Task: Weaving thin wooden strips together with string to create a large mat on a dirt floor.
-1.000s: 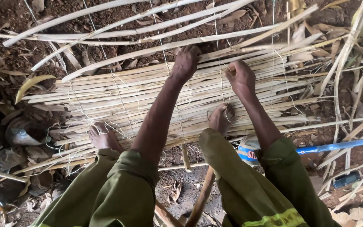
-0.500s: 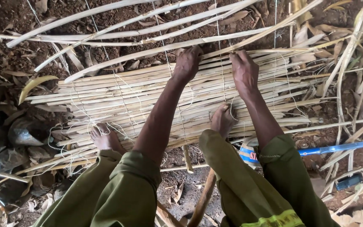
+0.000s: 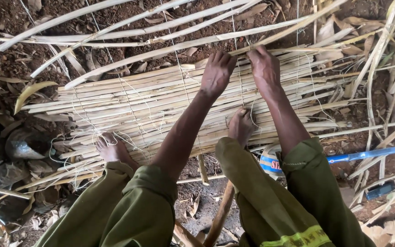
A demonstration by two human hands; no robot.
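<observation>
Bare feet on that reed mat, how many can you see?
2. The left foot presses the reed mat near its left end; the right foot rests mid-mat, below the two hands. Neither looks hidden.

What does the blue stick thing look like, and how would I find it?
Start at the big mat of pale split canes lying on the dirt, where both hands press at its far edge. Look past its near right corner, beside the person's right sleeve. There lies a thin blue rod, the only bright blue thing among all the straw-coloured stalks.
</observation>
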